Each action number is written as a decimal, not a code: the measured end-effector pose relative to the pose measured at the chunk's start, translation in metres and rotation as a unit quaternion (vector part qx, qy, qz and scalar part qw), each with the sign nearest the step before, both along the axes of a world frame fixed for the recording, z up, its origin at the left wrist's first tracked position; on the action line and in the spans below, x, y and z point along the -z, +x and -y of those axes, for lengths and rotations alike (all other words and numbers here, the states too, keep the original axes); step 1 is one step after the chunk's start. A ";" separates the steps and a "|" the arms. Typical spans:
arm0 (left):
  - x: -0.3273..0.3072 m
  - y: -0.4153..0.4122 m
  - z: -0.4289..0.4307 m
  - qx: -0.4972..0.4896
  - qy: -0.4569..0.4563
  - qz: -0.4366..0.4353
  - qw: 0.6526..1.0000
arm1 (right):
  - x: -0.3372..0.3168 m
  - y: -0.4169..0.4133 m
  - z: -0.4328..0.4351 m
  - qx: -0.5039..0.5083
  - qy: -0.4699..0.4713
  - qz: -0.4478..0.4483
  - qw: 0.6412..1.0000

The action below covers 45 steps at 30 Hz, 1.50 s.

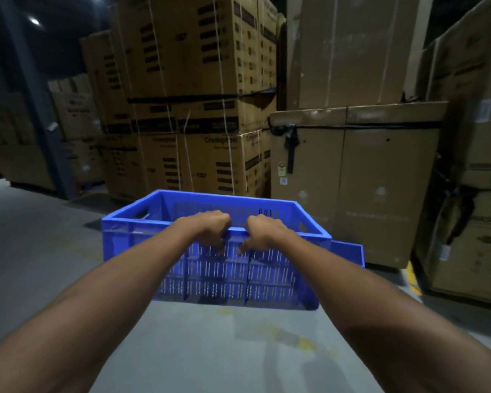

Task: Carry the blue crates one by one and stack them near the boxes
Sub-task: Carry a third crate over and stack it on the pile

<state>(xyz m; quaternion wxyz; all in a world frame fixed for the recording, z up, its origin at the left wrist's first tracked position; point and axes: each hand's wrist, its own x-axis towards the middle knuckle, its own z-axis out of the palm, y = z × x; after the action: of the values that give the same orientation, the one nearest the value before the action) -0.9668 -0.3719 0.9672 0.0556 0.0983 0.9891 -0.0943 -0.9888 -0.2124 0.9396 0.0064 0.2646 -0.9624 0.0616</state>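
A blue slotted plastic crate (142,245) hangs in front of me above the grey floor, empty inside. My left hand (210,226) and my right hand (262,231) both grip its near rim, side by side at the middle, fingers curled over the edge. Behind its right corner the edge of a second blue crate (349,253) sticks out, mostly hidden. Tall stacks of brown cardboard boxes (199,109) rise straight ahead.
A large strapped carton (352,177) stands close behind the crates on the right. More cartons (471,165) line the right side, with a yellow floor mark (413,279) at their foot. A dark steel column (40,109) stands at the left. Grey floor (40,251) stretches to the left.
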 end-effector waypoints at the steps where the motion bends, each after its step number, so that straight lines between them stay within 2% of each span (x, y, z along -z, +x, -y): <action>1: 0.002 -0.025 0.006 0.003 0.009 0.004 1.000 | 0.003 -0.023 0.005 0.004 -0.007 -0.003 1.000; 13: -0.011 -0.288 0.045 0.084 0.032 -0.036 0.995 | -0.013 -0.263 0.042 0.088 0.005 -0.083 0.993; 22: 0.006 -0.472 0.017 0.117 0.051 0.034 0.991 | -0.004 -0.446 0.020 0.126 0.035 0.073 0.989; 28: 0.024 -0.609 -0.012 0.120 0.044 0.075 0.989 | 0.019 -0.588 -0.007 0.116 0.008 0.118 0.986; 38: 0.055 -0.773 -0.001 0.117 0.051 0.037 0.991 | 0.040 -0.735 0.002 0.153 0.030 0.050 0.986; 45: 0.082 -0.871 0.017 0.158 0.044 0.017 0.986 | 0.064 -0.814 0.022 0.194 0.027 0.030 0.980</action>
<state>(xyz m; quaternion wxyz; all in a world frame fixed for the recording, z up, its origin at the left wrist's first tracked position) -1.8374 -0.3885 0.8848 0.0529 0.2576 0.9632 -0.0562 -1.8024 -0.2340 0.8755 -0.0177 0.0713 -0.9965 0.0409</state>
